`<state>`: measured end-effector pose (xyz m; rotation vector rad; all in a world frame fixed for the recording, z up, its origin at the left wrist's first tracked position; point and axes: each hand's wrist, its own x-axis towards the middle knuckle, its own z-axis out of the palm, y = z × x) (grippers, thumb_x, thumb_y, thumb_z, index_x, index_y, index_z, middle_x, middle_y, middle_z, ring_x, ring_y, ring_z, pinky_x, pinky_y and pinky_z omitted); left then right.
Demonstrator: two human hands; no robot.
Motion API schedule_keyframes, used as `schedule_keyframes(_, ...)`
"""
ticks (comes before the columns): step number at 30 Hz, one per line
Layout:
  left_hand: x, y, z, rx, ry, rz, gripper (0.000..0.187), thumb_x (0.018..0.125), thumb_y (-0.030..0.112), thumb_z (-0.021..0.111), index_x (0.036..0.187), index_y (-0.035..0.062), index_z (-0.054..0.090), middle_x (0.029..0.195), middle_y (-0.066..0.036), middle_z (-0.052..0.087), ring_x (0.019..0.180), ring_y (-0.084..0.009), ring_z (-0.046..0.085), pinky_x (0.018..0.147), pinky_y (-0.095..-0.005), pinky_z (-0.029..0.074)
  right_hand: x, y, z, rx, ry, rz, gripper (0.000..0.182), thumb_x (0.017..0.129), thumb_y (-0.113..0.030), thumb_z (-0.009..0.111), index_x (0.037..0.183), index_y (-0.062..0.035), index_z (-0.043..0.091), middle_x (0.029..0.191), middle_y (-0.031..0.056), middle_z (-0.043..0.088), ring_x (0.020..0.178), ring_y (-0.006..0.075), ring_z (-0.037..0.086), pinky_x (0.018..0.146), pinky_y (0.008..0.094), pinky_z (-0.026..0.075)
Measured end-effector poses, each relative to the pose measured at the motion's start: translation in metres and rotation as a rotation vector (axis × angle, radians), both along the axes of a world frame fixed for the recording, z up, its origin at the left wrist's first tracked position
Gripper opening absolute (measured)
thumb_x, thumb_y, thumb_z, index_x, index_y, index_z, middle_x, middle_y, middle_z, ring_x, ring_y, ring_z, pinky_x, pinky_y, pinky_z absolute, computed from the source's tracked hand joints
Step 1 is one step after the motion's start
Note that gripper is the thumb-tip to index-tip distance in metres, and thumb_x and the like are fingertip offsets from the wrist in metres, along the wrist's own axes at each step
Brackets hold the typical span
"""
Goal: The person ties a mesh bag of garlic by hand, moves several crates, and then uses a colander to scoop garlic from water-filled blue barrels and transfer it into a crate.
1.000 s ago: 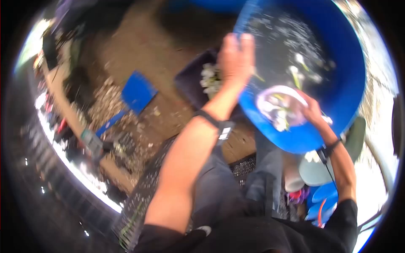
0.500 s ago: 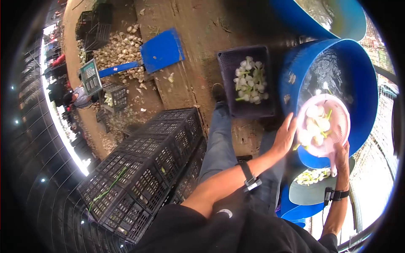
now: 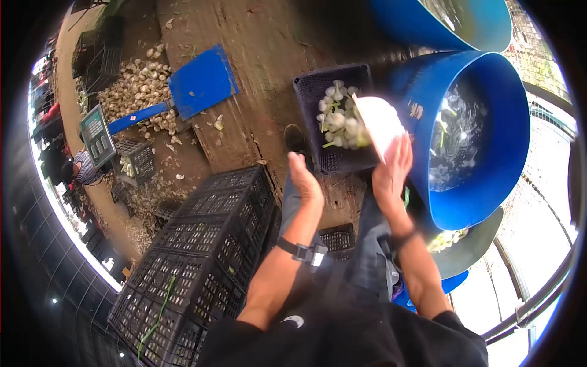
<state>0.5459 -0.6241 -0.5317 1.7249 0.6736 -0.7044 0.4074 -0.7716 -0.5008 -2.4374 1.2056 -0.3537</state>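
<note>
My right hand is closed on the pink strainer, which is tipped on its side over the right part of a dark crate. White bulbs with green stems lie in the crate beside and under the strainer's rim. Nothing is in my left hand, held with fingers apart just below the crate's lower left corner. To the right stands a blue barrel of rippling water with a few pale bits floating in it.
Stacked black crates stand at the lower left. A blue shovel lies by a heap of bulbs. Beyond are a scale and a person. Another blue barrel is at the top right.
The strainer has moved left from above the barrel to the crate and tipped over. My left hand has let go of its side and moved left. More bulbs show at the crate.
</note>
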Motion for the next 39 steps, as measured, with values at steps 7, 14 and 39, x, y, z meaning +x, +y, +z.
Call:
schedule_keyframes(7,0.084,0.004,0.025,0.031,-0.222,0.022,0.078,0.099,0.054,0.043,0.147,-0.0056,0.031,0.151,-0.025,0.036,0.143,-0.0272,0.033,0.118,-0.0347,0.018,0.033,-0.037,-0.004,-0.010,-0.093,-0.059,0.072,0.076,0.009,0.049,0.145,0.0047,0.031,0.148,0.0280,0.033,0.137,0.0438,0.031,0.114,0.0499,0.027)
schedule_keyframes(14,0.088,-0.086,0.026,-0.019,-0.336,-0.134,0.061,0.097,0.041,0.049,0.137,-0.0048,0.048,0.138,-0.018,0.052,0.131,-0.0257,0.046,0.112,-0.0364,0.029,-0.072,-0.086,0.121,0.058,-0.411,-0.318,0.059,0.093,-0.011,0.058,0.144,0.0034,0.035,0.141,0.0178,0.048,0.128,0.0297,0.049,0.108,0.0431,0.041)
schedule_keyframes(39,-0.064,-0.354,0.010,0.149,-0.591,-1.348,0.062,0.100,0.052,0.043,0.111,-0.0052,0.064,0.095,-0.025,0.068,0.092,-0.0405,0.064,0.083,-0.0444,0.047,-0.309,-0.268,-0.238,0.543,-0.177,-0.695,0.071,0.070,0.001,0.047,0.139,-0.0126,0.051,0.113,0.0180,0.067,0.092,0.0256,0.066,0.084,0.0322,0.050)
